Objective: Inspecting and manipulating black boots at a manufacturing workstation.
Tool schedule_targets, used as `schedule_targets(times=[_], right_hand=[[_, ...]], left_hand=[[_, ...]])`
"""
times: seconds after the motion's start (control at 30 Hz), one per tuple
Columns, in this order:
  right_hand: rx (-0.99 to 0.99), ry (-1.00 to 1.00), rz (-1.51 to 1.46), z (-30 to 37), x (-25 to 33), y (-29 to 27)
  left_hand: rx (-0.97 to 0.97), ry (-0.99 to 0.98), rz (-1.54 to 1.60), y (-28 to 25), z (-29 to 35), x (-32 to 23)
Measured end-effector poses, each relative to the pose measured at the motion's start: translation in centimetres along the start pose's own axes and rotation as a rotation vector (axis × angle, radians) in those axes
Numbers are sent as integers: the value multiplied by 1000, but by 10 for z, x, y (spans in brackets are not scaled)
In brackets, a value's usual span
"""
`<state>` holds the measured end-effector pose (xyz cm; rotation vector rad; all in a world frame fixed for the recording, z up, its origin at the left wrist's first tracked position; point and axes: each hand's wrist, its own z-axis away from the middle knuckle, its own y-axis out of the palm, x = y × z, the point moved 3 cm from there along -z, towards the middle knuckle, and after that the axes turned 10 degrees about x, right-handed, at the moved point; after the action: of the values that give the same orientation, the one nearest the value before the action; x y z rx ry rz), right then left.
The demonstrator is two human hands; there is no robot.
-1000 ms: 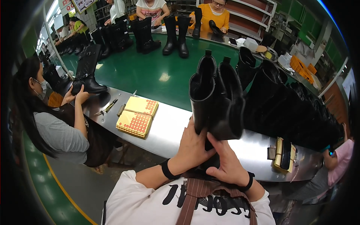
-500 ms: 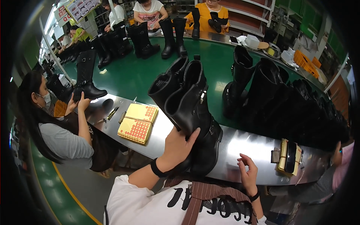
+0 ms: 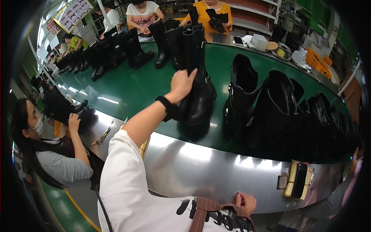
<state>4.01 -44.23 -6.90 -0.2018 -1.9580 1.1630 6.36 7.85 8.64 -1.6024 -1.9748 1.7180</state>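
At arm's length over the green belt, my left hand [image 3: 181, 86] grips a pair of tall black boots [image 3: 201, 91] by their shafts. The boots stand upright, side by side, with buckled straps on the visible side. Their soles are low at the belt's near part; whether they touch it I cannot tell. My right hand [image 3: 246, 203] rests by the near edge of the steel table [image 3: 216, 174], fingers loosely curled with nothing seen in them. To the right of the held pair stands another black boot [image 3: 240, 96].
Many black boots [image 3: 278, 104] crowd the belt [image 3: 154, 89] on the right; a row [image 3: 100, 58] runs along the far left. A dark phone-like object [image 3: 300, 181] lies on a yellow card stack [image 3: 290, 185]. A masked co-worker [image 3: 58, 162] sits left with boots; others work across.
My left hand has carried the pair of boots away from me, from over the steel table to the belt. My right hand has drawn down and curled. The left co-worker's boot has been lowered.
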Motion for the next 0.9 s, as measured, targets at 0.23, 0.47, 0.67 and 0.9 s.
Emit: schedule_targets(times=[0.23,0.47,0.67,0.9], right_hand=[[791,515,71,8,-68,20],[893,425,81,12,-79,19],[879,468,216,11,-66,21],[21,-8,44,1,2,4]], left_hand=[[-44,-29,-25,82,-196,34],[370,-206,-383,198,-156,93],[512,-198,-374,188,-144,106],[698,71,-437,145,-52,66]])
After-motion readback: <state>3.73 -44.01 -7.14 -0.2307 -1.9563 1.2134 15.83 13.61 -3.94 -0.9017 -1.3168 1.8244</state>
